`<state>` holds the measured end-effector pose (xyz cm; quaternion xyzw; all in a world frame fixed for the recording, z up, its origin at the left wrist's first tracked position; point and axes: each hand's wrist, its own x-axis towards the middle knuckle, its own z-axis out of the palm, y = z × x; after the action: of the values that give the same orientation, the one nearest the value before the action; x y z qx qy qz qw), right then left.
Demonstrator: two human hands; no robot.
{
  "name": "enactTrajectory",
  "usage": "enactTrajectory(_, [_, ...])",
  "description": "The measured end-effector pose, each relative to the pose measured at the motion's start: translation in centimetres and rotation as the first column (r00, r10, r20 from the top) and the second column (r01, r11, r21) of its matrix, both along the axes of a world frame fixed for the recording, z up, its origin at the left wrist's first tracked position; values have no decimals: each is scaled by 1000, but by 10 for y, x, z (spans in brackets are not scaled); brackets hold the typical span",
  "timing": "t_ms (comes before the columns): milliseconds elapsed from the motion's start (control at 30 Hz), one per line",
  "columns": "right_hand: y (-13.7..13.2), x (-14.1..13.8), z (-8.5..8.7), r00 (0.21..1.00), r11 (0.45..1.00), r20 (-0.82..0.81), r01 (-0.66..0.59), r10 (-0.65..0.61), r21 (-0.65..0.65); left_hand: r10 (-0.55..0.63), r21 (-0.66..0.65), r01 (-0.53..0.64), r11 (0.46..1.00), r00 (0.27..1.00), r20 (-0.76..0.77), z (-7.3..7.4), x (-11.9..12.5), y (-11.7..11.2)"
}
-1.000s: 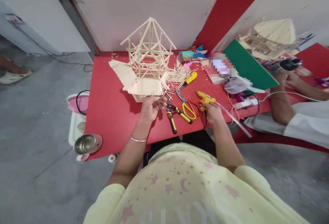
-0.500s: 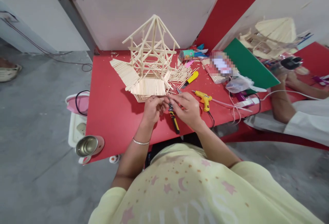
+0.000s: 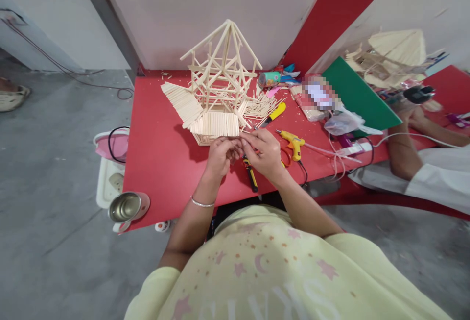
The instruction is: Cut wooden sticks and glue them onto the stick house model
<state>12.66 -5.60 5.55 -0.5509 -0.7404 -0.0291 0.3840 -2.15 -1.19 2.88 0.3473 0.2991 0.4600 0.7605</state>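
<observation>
A model house frame of pale wooden sticks (image 3: 223,72) stands on the red table, with slatted panels on its lower front. My left hand (image 3: 221,156) is closed just before the front slatted panel (image 3: 216,124). Close beside it, my right hand (image 3: 263,151) is closed too, fingertips pinched and nearly meeting the left ones. Whatever lies between the fingertips is too small or hidden to make out. Partly beneath my right hand lies a yellow-and-black handled tool (image 3: 250,175). A yellow glue gun (image 3: 293,143) rests to the right, near red-handled scissors (image 3: 286,157).
Loose sticks (image 3: 262,105) and a yellow utility knife (image 3: 275,113) lie right of the model. A metal mug (image 3: 129,206) stands at the table's front left corner. Further right are a green board (image 3: 358,94), a plastic bag (image 3: 343,123), cables and another person's arms (image 3: 406,146).
The view has shifted slightly, so the model appears a little further right. My hands stay together at the front panel, the right one drawn slightly closer to the left.
</observation>
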Motion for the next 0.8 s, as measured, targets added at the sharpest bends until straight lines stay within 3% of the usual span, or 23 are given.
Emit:
enactTrajectory(400, [0, -1, -1, 989, 996, 144, 5, -18, 90, 33, -27, -32, 999, 998, 49, 4, 1, -1])
enactTrajectory(800, [1, 0, -6, 996, 996, 85, -9, 2, 87, 16, 0, -16, 1000, 1000, 17, 2, 1, 0])
